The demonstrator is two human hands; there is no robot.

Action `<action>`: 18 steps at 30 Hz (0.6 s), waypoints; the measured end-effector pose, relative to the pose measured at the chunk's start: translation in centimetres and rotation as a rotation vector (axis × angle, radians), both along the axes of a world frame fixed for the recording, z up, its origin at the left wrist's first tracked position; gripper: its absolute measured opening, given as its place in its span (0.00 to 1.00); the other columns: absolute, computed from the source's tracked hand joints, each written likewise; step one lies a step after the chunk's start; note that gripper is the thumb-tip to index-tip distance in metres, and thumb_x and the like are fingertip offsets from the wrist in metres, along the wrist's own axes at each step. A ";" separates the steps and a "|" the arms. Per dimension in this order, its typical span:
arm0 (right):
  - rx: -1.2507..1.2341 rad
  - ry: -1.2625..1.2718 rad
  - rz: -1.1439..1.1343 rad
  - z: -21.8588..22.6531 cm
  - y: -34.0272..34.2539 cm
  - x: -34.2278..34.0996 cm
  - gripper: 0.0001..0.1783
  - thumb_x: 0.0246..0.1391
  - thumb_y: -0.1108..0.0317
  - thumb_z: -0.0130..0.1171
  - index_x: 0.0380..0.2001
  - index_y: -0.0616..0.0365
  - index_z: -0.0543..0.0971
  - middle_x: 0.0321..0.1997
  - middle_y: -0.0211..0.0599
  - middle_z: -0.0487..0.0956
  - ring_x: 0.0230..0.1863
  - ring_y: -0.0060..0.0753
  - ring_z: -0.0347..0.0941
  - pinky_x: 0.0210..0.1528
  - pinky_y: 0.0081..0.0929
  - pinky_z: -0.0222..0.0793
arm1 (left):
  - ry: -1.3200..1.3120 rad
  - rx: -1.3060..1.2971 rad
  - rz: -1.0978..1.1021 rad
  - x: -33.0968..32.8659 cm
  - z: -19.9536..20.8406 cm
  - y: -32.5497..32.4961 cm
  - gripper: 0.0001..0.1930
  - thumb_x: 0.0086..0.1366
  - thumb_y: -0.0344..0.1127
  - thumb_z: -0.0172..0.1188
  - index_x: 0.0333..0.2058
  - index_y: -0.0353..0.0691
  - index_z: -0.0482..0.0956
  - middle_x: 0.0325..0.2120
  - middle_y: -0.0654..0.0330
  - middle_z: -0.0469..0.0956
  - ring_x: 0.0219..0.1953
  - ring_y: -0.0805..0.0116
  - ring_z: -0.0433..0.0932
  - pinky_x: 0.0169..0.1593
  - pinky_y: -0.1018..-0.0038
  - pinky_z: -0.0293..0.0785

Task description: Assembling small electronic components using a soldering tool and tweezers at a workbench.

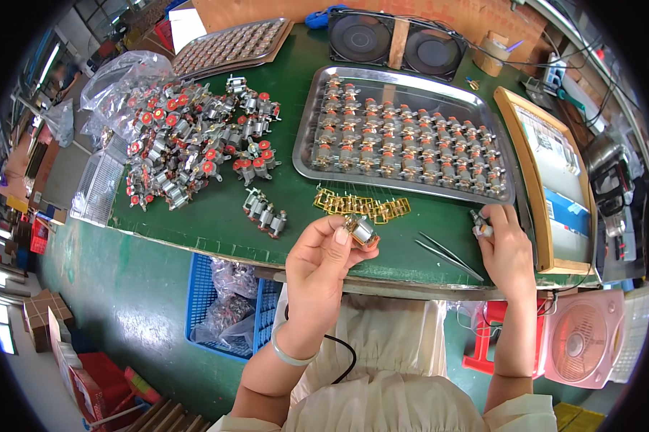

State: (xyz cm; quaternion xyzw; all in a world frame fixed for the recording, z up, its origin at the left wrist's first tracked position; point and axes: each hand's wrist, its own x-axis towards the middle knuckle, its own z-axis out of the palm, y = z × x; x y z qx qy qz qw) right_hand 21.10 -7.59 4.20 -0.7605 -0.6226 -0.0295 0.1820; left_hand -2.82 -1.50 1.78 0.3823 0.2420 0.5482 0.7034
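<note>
My left hand point(321, 263) is closed, pinching a small electric motor point(362, 230) between thumb and fingers just above the table's front edge. The motor has a silver can, with yellow and orange-red parts around it. Farther right, my right hand point(508, 248) is closed around a small grey-and-white item point(480, 225), mostly hidden by the fingers. Silver tweezers point(450, 257) lie on the table beside that hand. Beyond my left hand rests a row of yellow rectangular frames point(360, 206) with thin wires. A short row of motors point(265, 214) sits to the left.
A metal tray point(303, 160) holds rows of motors, with another filled tray point(231, 47) at the back left. Loose motors form a pile point(188, 140) on the left. Two black round-faced units point(360, 37) stand behind. A wood-framed panel point(547, 180) is at right; a blue crate point(198, 299) sits below.
</note>
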 end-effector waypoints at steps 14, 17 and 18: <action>0.274 0.203 0.232 0.5 -0.7 -1.9 0.17 0.35 0.76 0.60 0.34 0.60 0.71 0.27 0.42 0.73 0.25 0.45 0.72 0.26 0.35 0.68 | -0.068 -0.087 -0.076 1.5 -0.3 -0.4 0.11 0.64 0.32 0.48 0.41 0.32 0.66 0.34 0.56 0.74 0.38 0.65 0.75 0.45 0.68 0.74; 0.341 0.219 0.525 1.4 -0.7 -4.3 0.17 0.34 0.73 0.63 0.32 0.60 0.73 0.25 0.38 0.72 0.20 0.37 0.70 0.21 0.30 0.67 | -0.089 -0.089 -0.103 1.9 -0.3 -0.6 0.10 0.64 0.32 0.48 0.41 0.32 0.67 0.34 0.57 0.74 0.37 0.66 0.75 0.45 0.69 0.74; 0.356 0.181 0.567 1.8 -0.7 -5.2 0.17 0.33 0.72 0.63 0.32 0.59 0.73 0.24 0.36 0.71 0.19 0.35 0.69 0.19 0.28 0.66 | -0.083 -0.109 -0.102 1.8 -0.1 -0.8 0.10 0.64 0.32 0.48 0.40 0.32 0.67 0.34 0.57 0.74 0.37 0.67 0.75 0.45 0.69 0.74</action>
